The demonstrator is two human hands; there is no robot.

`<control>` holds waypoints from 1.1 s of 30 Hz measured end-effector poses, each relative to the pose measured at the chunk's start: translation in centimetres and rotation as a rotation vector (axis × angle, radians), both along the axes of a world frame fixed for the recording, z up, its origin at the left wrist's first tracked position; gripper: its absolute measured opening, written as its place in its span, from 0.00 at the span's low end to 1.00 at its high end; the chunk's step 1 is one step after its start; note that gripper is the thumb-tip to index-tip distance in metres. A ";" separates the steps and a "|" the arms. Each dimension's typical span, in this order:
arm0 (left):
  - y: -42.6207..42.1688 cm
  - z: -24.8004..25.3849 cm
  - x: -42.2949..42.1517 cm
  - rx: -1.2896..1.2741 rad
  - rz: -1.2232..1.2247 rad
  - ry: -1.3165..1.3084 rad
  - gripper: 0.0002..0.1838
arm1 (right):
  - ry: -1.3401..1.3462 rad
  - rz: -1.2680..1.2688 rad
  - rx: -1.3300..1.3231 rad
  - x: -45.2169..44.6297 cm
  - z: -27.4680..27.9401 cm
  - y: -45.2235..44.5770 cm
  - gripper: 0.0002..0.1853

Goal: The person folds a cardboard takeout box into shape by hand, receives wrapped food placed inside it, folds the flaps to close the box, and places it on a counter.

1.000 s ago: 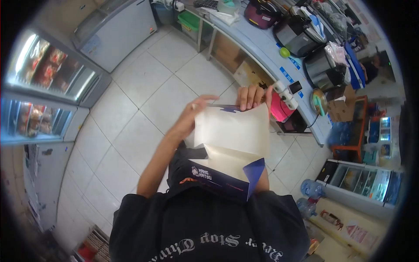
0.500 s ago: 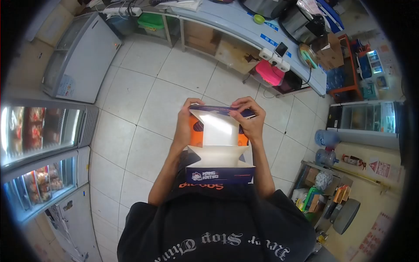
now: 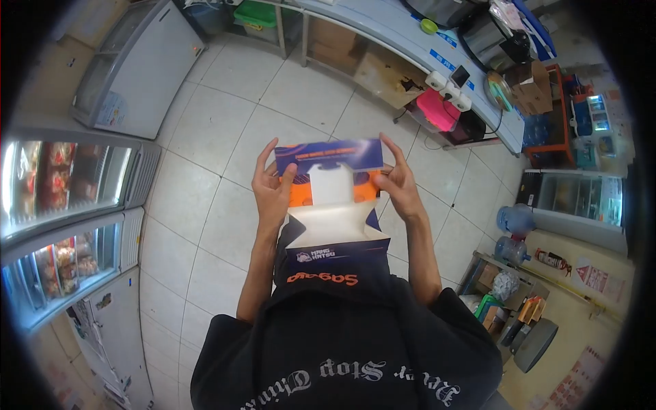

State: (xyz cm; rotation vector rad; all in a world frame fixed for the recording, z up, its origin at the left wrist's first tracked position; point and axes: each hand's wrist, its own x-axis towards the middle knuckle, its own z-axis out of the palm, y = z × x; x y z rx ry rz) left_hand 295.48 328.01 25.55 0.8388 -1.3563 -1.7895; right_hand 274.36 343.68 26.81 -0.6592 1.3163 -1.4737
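Observation:
A purple and orange cardboard box (image 3: pixel 338 225) with a white inside is held close to the chest, its near side lettered and its interior partly showing. At its far end a purple flap (image 3: pixel 331 154) stands up, with a white tab below it. My left hand (image 3: pixel 273 191) grips the left edge of the box, thumb on the near face of the flap. On the right edge, my right hand (image 3: pixel 400 184) holds the cardboard with the thumb inward and the fingers behind.
Ahead is a long counter (image 3: pixel 389 37) with cookers, a green cup (image 3: pixel 428 26) and power sockets. A pink container (image 3: pixel 437 111) sits below it. Lit display fridges (image 3: pixel 61 178) stand at the left, water bottles (image 3: pixel 514 219) at the right.
The far flap has tipped so its printed purple face shows. Both hands have moved to the box's side edges; the right hand has left the top edge. The camera view has shifted.

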 end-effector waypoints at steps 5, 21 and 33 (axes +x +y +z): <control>-0.5 -0.7 0.5 0.067 0.271 0.045 0.27 | -0.115 0.139 -0.102 -1.3 -0.6 1.9 0.73; 1.9 -2.9 1.2 0.312 0.008 0.075 0.22 | 0.089 -0.275 0.010 2.3 -4.3 0.8 0.35; 5.9 -4.0 3.2 0.619 -0.002 0.057 0.10 | 0.032 -0.230 0.210 1.7 -2.5 1.2 0.34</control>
